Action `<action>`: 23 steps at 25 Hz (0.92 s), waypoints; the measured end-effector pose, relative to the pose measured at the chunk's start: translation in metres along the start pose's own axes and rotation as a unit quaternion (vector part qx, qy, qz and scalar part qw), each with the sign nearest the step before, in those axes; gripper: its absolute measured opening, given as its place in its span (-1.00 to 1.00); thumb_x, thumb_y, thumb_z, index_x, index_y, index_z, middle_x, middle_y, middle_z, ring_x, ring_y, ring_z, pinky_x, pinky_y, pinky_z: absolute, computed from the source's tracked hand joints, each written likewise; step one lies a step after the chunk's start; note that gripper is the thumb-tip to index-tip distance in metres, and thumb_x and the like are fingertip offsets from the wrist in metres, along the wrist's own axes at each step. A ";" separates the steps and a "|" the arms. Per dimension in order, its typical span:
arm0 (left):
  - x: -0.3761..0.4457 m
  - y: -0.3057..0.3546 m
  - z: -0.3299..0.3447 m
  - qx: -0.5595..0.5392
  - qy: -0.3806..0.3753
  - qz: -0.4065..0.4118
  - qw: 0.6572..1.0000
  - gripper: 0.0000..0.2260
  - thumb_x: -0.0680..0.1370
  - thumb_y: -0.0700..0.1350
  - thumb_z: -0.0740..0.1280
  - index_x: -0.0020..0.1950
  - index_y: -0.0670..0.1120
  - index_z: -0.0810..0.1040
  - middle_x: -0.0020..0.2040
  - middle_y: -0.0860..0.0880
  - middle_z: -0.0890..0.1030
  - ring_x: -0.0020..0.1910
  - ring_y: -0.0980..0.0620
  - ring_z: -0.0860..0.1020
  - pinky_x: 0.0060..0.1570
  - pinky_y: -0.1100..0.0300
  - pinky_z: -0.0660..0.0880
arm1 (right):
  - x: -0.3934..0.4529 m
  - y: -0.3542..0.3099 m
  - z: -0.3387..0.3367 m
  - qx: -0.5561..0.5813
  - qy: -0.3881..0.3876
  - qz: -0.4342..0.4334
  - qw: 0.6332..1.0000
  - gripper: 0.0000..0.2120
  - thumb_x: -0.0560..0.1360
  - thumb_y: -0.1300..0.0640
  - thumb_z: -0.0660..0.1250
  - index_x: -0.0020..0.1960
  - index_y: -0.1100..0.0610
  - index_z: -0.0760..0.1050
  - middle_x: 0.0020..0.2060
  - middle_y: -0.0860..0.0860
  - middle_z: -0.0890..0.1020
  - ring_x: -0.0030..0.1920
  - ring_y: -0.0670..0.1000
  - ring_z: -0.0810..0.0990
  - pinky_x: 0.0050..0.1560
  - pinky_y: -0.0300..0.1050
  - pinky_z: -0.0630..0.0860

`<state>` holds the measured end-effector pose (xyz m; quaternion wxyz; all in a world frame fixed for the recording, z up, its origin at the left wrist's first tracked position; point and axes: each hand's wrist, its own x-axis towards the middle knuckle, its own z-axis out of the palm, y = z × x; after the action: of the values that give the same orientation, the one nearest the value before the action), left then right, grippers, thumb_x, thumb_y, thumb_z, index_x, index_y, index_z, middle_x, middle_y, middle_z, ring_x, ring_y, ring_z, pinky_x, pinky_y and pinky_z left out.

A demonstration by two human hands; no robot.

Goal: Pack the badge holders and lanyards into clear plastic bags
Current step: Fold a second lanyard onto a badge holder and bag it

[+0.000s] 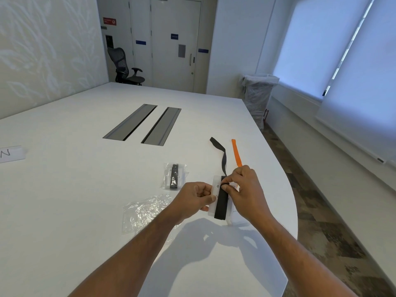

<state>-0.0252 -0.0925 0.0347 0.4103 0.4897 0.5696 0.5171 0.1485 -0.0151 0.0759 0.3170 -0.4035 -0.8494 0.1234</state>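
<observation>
My left hand (196,197) pinches the badge holder (215,196) above the tabletop (85,200) while my right hand (246,189) pinches the black lanyard (221,202), and I should fold it flat and tight to fit the empty bag (142,213) at 9 o'clock.

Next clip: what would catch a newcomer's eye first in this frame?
The two hands low at centre-right: the left hand holds a badge holder while the right hand folds a black lanyard over it. Next, the orange lanyard lying beyond the right hand, near the table edge. Left of the hands lie an empty clear bag and, farther back, a packed bag.
</observation>
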 end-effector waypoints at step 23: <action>-0.033 -0.033 -0.092 0.406 0.212 -0.264 0.849 -0.67 0.49 0.05 0.34 0.22 -0.02 0.56 0.25 -0.05 0.47 0.35 -0.14 0.37 0.11 0.02 0.32 | -0.013 -0.008 0.049 0.193 -0.065 0.181 0.962 -0.88 0.61 0.06 0.33 0.13 0.00 0.56 0.00 -0.11 0.61 0.04 0.01 0.58 0.19 0.01 0.53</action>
<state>-0.1127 -0.1421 0.0123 0.1649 0.3220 0.9099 0.2030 0.1184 -0.0276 0.0366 0.3050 -0.4726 -0.7414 0.3660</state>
